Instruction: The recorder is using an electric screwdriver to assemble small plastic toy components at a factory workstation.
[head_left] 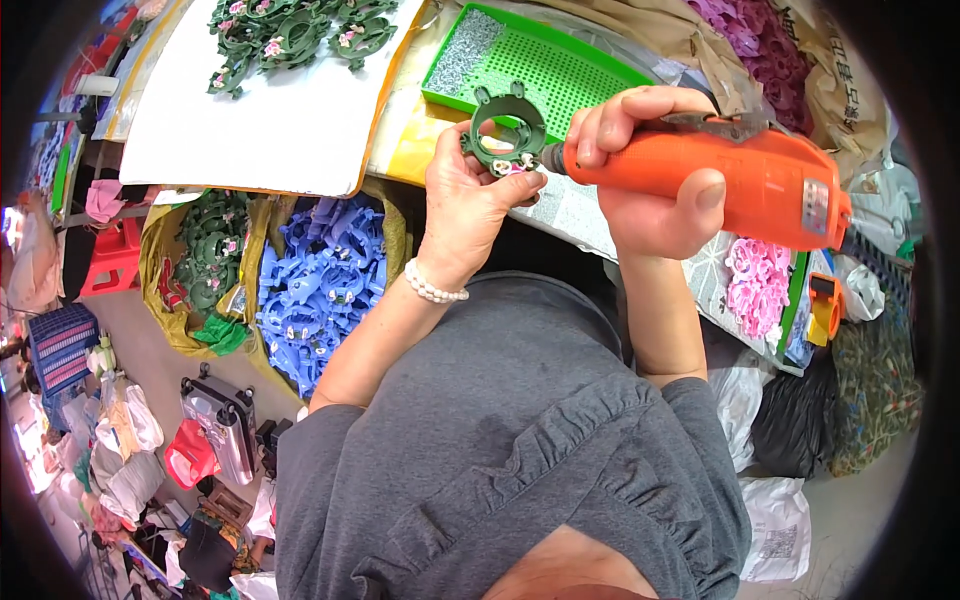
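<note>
Head view: left hand [470,200], fingers closed around one dark green ring-shaped plastic part [505,130], held above the counter [270,130]. Right hand [650,170] wrapped tight on one orange electric screwdriver [740,175], tip touching the part. One green perforated tray [560,65] behind. Two sacks: blue plastic parts [320,285], green parts [210,250].

Orange screwdriver [720,172]; dark green ring part [505,130]; bright green perforated tray [560,70]; blue parts [320,285]; grey shirt [510,440].
</note>
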